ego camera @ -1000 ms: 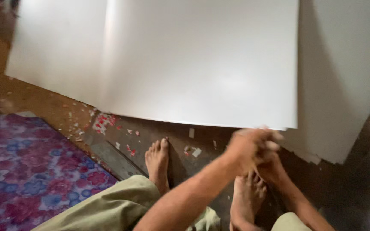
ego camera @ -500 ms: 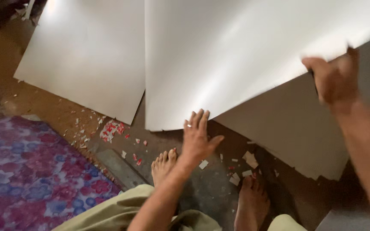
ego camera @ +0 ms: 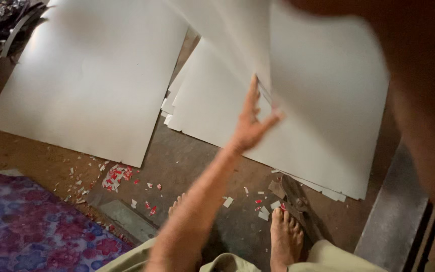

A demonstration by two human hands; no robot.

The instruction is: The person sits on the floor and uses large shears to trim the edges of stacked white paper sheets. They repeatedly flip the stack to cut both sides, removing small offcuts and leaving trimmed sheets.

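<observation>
pinching with thumb and forefinger, the left hand (ego camera: pixel 250 126) holds the lower edge of a lifted white sheet (ego camera: pixel 323 90); the other fingers stand up straight and spread against the paper. this sheet hangs tilted in the air, in the middle and right of the view, above the other paper. the right arm (ego camera: pixel 424 100) is very near to the camera on the right side, dark and blurred; its hand is not seen, so i cannot tell how it grips.

under the lifted sheet lies a stack of white sheets (ego camera: pixel 202 100) on the floor, its edges stepped at the left and at the near right corner. far left of it, with a narrow gap between, lies one big single white sheet (ego camera: pixel 86 75), flat, with a soft shine on it. all the sheets are plain, with no print that i can see.

near the person, small paper scraps (ego camera: pixel 119 176), red and white, are scattered on the brown floor (ego camera: pixel 187 156) beside the near corner of the big sheet. more pale scraps lie near the right foot (ego camera: pixel 285 236). the toes of the left foot (ego camera: pixel 177 204) show beside the forearm. something dark, maybe a tool, lies just right of the right foot; it is too blurred to name.

at the near left is a rug (ego camera: pixel 31 226) with purple and pink flowers. at the near right a grey board (ego camera: pixel 393 216) runs at a slant. light trousers cover the knees at the near edge.
</observation>
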